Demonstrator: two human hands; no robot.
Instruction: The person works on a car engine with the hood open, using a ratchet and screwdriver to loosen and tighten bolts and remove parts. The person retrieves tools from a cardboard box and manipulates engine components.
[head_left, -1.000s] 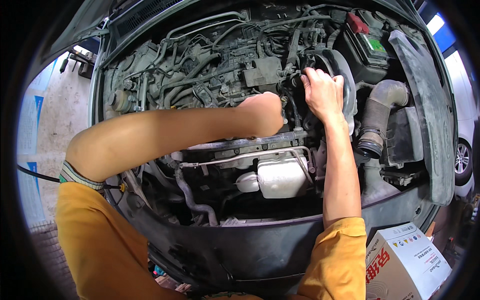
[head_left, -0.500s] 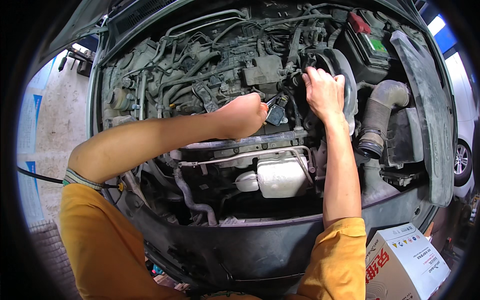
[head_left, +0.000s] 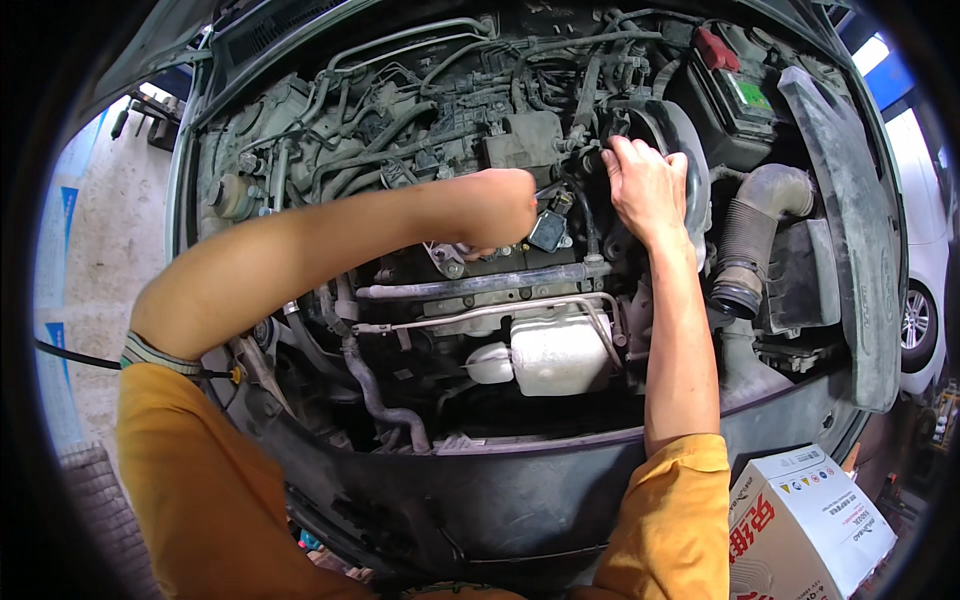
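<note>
Head view: both hands' grip unclear, left hand [head_left: 500,210], right hand [head_left: 645,185]; white carton [head_left: 810,520] lower right.

An open engine bay packed tight with hoses [head_left: 400,120] and wiring, leaving little room at the back. A metal pipe [head_left: 480,284] crosses just beneath the left hand [head_left: 500,208]. The right hand [head_left: 645,185] squeezes between the engine and a ribbed air duct [head_left: 745,250]. A white tank [head_left: 560,352] blocks the front middle.

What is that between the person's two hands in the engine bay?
In the head view, a small black plug-like part sits between the left hand and right hand.
</note>
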